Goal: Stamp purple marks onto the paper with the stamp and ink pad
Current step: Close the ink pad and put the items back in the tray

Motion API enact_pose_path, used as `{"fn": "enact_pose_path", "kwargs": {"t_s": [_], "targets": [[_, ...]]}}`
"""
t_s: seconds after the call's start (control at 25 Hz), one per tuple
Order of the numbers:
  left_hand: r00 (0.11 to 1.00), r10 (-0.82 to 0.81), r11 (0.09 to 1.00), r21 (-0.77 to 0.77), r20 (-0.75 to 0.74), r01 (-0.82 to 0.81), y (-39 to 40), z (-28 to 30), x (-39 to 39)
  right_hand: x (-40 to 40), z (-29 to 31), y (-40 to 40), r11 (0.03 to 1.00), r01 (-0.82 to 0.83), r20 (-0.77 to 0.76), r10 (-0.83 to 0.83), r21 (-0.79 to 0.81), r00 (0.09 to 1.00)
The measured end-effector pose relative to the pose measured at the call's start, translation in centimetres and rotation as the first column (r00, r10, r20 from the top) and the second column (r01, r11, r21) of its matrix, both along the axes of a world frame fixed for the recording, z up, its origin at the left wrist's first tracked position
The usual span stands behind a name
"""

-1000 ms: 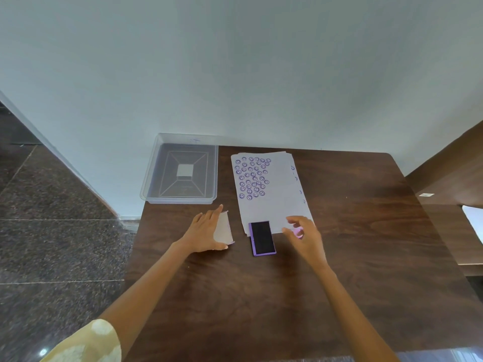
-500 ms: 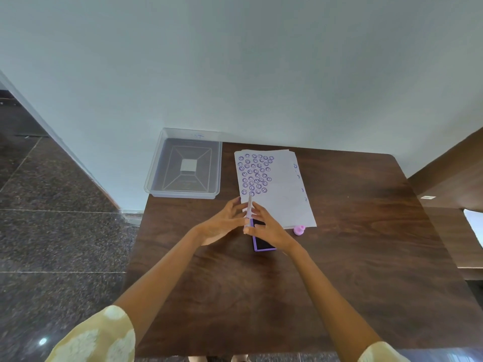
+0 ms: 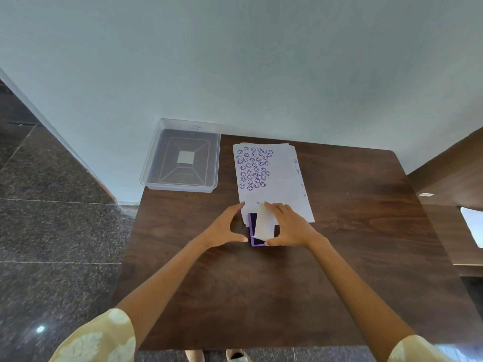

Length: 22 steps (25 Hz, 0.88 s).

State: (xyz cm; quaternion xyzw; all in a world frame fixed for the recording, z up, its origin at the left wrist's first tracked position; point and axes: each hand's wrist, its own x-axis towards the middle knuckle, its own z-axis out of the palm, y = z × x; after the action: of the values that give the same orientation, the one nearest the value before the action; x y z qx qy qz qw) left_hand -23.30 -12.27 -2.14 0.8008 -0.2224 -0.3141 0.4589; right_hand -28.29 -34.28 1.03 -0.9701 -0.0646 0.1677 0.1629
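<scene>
A purple ink pad (image 3: 257, 242) lies on the dark wooden table (image 3: 352, 244), just below a stack of white paper (image 3: 277, 189) whose top left is covered with purple smiley marks. My right hand (image 3: 291, 227) grips a white lid (image 3: 264, 222), which is tilted over the pad and covers most of its dark inked face. My left hand (image 3: 224, 227) is spread beside the pad's left edge, thumb tip at its near corner and index finger by the paper's edge. The stamp is hidden from view.
A clear plastic tray (image 3: 156, 163) overhangs the table's far left corner against the wall. A lower wooden surface (image 3: 449, 176) with a white sheet (image 3: 474, 227) lies to the right. Stone floor runs along the left.
My left hand brought the white lid from the left over the ink pad. The lid has gone from upright between both hands to leaning down over the pad. My right hand left the stamp.
</scene>
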Motion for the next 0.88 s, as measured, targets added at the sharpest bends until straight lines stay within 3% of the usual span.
{"fn": "enact_pose_path", "kwargs": {"t_s": [0.12, 0.2, 0.28, 0.68, 0.88], "targets": [[0.921, -0.164, 0.957, 0.283, 0.354, 0.061, -1.1, -1.4, -1.0, 0.5, -0.3, -0.4, 0.984, -0.095, -0.041, 0.09, -0.154, 0.995], [0.846, -0.289, 0.906, 0.414, 0.448, 0.09, -1.8, -2.1, -1.3, 0.8, -0.5, -0.3, 0.97, -0.133, -0.094, 0.115, -0.205, 0.989], [0.817, -0.357, 0.866, 0.489, 0.453, 0.106, -2.1, -2.5, -1.3, 0.9, -1.0, 0.0, 0.958, -0.156, -0.137, 0.126, -0.241, 0.983], [0.815, -0.26, 0.884, 0.467, 0.518, -0.015, -2.8, -2.6, -1.4, 1.1, -1.1, 0.3, 0.96, -0.152, -0.114, 0.127, -0.237, 0.985], [0.829, -0.207, 0.893, 0.447, 0.519, -0.056, -3.0, -2.8, -1.3, 1.4, -1.2, 0.0, 0.967, -0.133, -0.18, 0.095, -0.215, 0.979]]}}
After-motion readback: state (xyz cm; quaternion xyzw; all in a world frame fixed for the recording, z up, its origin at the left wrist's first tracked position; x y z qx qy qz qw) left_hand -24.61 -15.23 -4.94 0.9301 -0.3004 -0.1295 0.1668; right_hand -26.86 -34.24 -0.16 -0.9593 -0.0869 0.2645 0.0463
